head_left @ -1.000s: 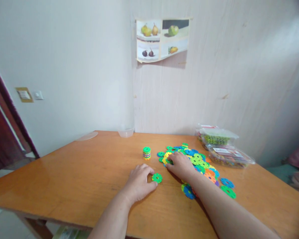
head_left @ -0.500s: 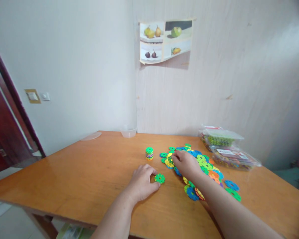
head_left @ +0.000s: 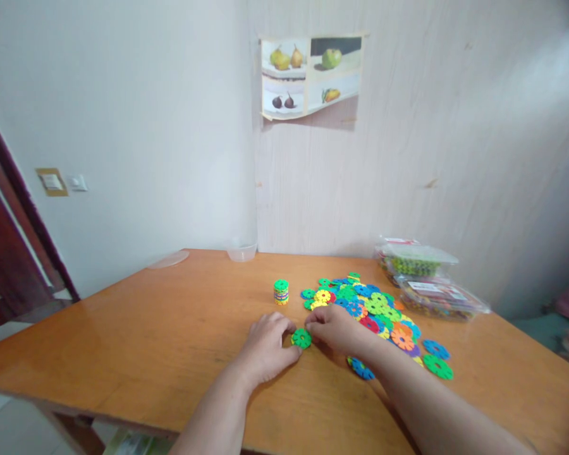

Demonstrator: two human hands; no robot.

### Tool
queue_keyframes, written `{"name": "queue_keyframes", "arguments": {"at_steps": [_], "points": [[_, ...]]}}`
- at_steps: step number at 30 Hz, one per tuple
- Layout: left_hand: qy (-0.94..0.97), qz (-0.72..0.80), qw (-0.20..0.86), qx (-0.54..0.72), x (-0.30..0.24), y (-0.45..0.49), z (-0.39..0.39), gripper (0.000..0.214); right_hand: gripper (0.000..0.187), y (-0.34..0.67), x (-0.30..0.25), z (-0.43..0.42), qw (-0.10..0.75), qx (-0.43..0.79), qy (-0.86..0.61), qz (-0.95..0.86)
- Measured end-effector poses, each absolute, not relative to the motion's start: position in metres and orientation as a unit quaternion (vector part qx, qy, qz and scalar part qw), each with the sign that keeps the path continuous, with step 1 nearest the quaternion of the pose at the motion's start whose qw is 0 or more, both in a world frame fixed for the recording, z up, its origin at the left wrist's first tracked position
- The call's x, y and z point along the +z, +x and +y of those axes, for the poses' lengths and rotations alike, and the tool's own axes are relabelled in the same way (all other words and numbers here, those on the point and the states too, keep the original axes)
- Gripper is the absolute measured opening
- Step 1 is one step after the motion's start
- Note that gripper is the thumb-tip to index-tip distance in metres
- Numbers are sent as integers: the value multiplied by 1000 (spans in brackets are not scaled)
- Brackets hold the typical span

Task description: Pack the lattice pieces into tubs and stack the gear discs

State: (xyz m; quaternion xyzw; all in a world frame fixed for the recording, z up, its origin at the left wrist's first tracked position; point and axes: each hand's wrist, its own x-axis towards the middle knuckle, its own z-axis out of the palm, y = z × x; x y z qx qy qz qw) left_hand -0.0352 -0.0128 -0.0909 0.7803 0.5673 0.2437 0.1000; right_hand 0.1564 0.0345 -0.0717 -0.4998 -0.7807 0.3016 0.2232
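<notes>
A green flower-shaped plastic disc (head_left: 301, 338) lies on the wooden table (head_left: 146, 328), held between both hands. My left hand (head_left: 265, 346) is curled, its fingertips pinching the disc's left edge. My right hand (head_left: 334, 328) is closed too, its fingertips at the disc's right edge; whether it holds another piece I cannot make out. Behind them spreads a pile of coloured flower discs (head_left: 377, 309). A short stack of discs (head_left: 281, 292) stands upright to the pile's left.
Two clear plastic boxes (head_left: 427, 281) of pieces stand at the back right by the wall. A clear cup (head_left: 241, 253) and a clear lid (head_left: 167, 258) lie at the table's far edge. A door (head_left: 4, 253) is at the left.
My right hand has come back from the pile of discs towards me and now meets my left hand at the green disc. The left hand has stayed put.
</notes>
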Motion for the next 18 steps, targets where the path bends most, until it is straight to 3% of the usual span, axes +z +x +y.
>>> {"name": "queue_keyframes", "arguments": {"at_steps": [5,9,12,18], "points": [[779,567,102,247,-91,-36,-13,25,19,172,-56,41,242,257,-520,-778],[783,556,111,256,-92,-37,-13,29,16,205,-39,52,252,149,-580,-760],[787,547,112,262,-94,-38,-12,27,13,230,-33,60,195,105,-627,-747],[785,549,118,260,-91,-38,-12,23,13,257,-38,62,91,146,-633,-755]]}}
